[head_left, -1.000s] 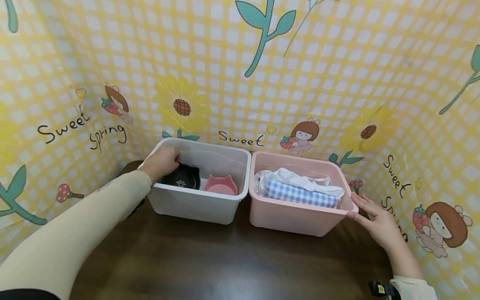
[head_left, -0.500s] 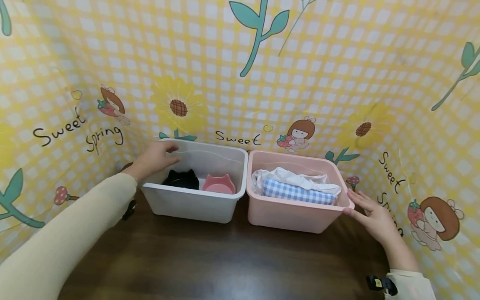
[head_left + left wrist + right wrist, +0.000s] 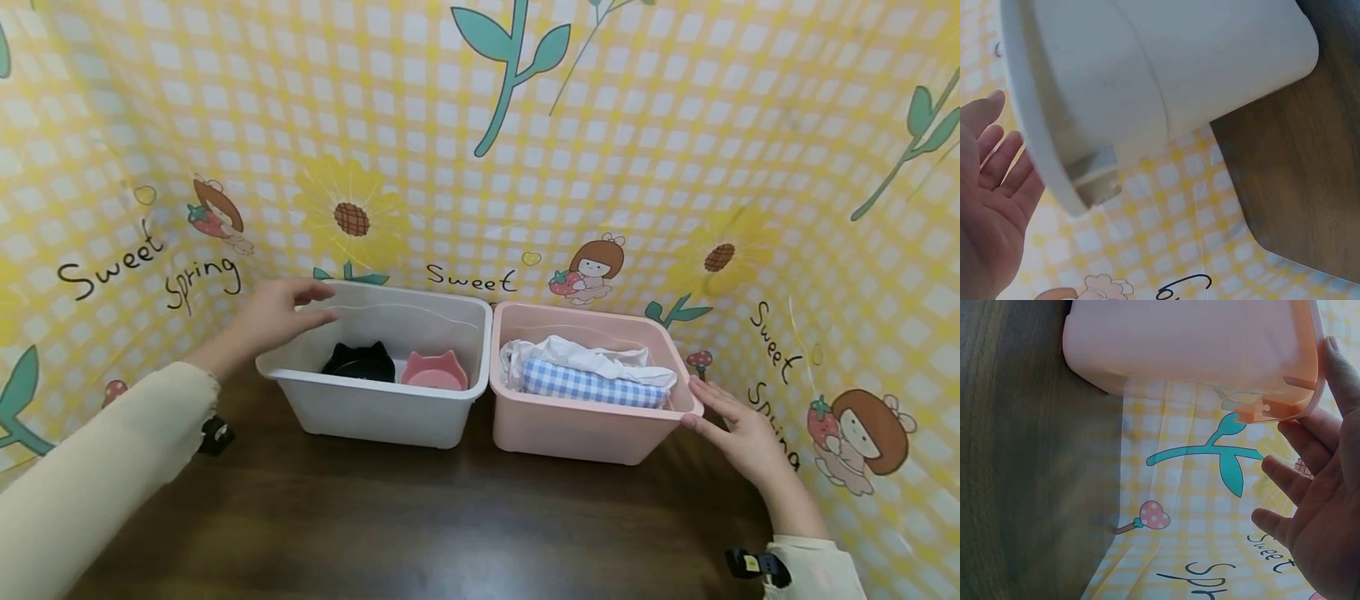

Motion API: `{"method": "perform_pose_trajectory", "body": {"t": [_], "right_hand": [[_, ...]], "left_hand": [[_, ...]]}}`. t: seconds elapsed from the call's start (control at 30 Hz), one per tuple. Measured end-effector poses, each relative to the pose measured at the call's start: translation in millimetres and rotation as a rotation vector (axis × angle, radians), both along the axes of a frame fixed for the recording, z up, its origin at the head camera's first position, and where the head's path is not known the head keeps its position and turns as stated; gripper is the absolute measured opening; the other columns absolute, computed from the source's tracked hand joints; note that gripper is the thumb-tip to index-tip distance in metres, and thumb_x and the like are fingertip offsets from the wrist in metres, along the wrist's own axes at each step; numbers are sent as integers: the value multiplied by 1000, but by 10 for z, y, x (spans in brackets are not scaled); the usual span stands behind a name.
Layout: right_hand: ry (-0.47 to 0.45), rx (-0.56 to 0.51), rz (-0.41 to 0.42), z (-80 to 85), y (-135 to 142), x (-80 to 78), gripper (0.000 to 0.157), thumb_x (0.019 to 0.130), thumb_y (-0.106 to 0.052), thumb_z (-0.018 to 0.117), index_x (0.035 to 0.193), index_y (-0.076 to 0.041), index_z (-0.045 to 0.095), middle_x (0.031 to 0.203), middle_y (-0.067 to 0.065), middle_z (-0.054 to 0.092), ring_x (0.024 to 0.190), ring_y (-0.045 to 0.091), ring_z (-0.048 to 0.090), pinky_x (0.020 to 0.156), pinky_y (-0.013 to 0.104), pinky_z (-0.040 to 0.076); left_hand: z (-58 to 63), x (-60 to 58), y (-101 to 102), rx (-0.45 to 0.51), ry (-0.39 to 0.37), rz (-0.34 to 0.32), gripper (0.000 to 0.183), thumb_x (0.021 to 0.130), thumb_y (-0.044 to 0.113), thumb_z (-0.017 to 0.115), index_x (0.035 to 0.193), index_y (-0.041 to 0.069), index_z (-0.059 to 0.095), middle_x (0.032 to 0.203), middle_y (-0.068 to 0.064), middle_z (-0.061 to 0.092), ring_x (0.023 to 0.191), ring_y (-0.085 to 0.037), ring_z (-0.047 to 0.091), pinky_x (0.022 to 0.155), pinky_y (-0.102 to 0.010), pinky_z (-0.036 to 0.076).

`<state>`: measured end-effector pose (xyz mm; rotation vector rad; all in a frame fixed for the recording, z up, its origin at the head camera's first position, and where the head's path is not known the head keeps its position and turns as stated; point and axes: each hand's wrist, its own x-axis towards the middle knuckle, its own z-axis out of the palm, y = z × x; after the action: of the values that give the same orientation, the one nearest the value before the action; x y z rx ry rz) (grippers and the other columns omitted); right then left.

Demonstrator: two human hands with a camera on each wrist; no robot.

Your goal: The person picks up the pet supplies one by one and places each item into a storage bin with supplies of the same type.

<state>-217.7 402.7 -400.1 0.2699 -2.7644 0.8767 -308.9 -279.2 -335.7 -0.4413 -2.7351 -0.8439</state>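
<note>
My left hand (image 3: 273, 312) hovers at the left end of a light grey bin (image 3: 375, 417), fingers loosely spread and holding nothing; in the left wrist view its fingertips lie close to the bin's rim. Inside that bin sit a black cat-eared bowl (image 3: 362, 362) and a pink cat-eared bowl (image 3: 435, 371). At the right end of a pink bin (image 3: 577, 433), my right hand (image 3: 746, 433) rests its thumb and forefinger against the rim, the other fingers extended. A blue-and-white checked cloth (image 3: 592, 383) and a crumpled white cloth (image 3: 592, 354) lie in the pink bin.
Both bins stand side by side, nearly touching, at the back of a dark wooden table (image 3: 450, 517). A yellow checked curtain (image 3: 405, 108) with cartoon prints closes in the back and both sides.
My left hand has drawn back left from inside the grey bin, away from the black bowl, and its fingers have spread. My right hand has stayed at the pink bin's rim.
</note>
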Motion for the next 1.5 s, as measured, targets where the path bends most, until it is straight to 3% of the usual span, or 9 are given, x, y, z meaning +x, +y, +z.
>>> {"method": "perform_pose_trajectory", "body": {"t": [0.17, 0.47, 0.73, 0.97, 1.1, 1.2, 1.27, 1.4, 1.5], "right_hand": [[27, 2, -2, -27, -7, 18, 61, 88, -40, 68, 143, -28, 45, 151, -4, 37, 146, 19, 23, 105, 67, 25], [78, 27, -12, -7, -41, 28, 60, 87, -39, 70, 142, -28, 48, 148, 0, 43, 140, 37, 33, 102, 68, 28], [120, 11, -9, 16, -57, 30, 57, 86, -35, 72, 139, -24, 53, 146, 5, 47, 134, 40, 39, 100, 65, 34], [160, 18, -17, -22, -69, 42, 55, 86, -33, 73, 137, -22, 55, 143, 6, 51, 134, 37, 41, 100, 60, 36], [212, 36, -21, -27, -73, 65, 53, 85, -31, 74, 135, -22, 57, 140, 4, 54, 135, 13, 41, 109, 28, 35], [246, 46, -27, -32, -70, 80, 52, 84, -31, 75, 133, -22, 59, 139, 2, 56, 130, -6, 38, 103, 10, 28], [260, 45, -32, -36, -67, 86, 51, 84, -31, 75, 132, -21, 60, 137, 4, 56, 128, -5, 40, 107, 20, 33], [265, 43, -39, -49, -50, 99, 50, 84, -30, 75, 132, -21, 60, 137, 10, 56, 129, 25, 47, 101, 58, 36], [272, 39, -37, -67, -35, 115, 49, 85, -28, 74, 132, -21, 61, 136, 14, 57, 125, 41, 48, 98, 64, 35]], "left_hand": [[51, 195, -65, 23, 18, 13, 47, 84, 51, 69, 114, 15, 67, 120, -9, 66, 115, -32, 59, 97, -48, 47], [57, 527, -269, 10, 35, 40, 39, 84, 44, 71, 116, 21, 67, 121, -7, 65, 110, -34, 63, 90, -51, 50], [-71, 667, -409, 27, 83, 58, 37, 82, 39, 75, 112, 17, 70, 111, -2, 66, 95, 12, 51, 84, -12, 46], [-139, 779, -500, 47, 109, 40, 32, 83, 34, 76, 110, 19, 70, 110, -2, 69, 95, 16, 50, 82, -1, 33], [-181, 840, -566, 94, 118, 23, 30, 82, 29, 77, 108, 17, 70, 110, -2, 67, 96, 14, 52, 83, 4, 31], [-199, 890, -601, 87, 130, 27, 29, 82, 27, 78, 108, 17, 70, 110, -1, 66, 98, 13, 52, 83, 4, 32], [-210, 920, -617, 74, 143, 33, 30, 81, 25, 78, 108, 16, 70, 111, -2, 67, 99, 15, 50, 83, 5, 32], [-252, 983, -646, 57, 162, 58, 30, 80, 25, 80, 107, 19, 71, 109, -4, 68, 97, 21, 46, 81, 5, 32], [-300, 1033, -676, 52, 173, 67, 30, 78, 25, 81, 106, 24, 70, 109, -2, 68, 97, 21, 46, 81, 6, 32]]}}
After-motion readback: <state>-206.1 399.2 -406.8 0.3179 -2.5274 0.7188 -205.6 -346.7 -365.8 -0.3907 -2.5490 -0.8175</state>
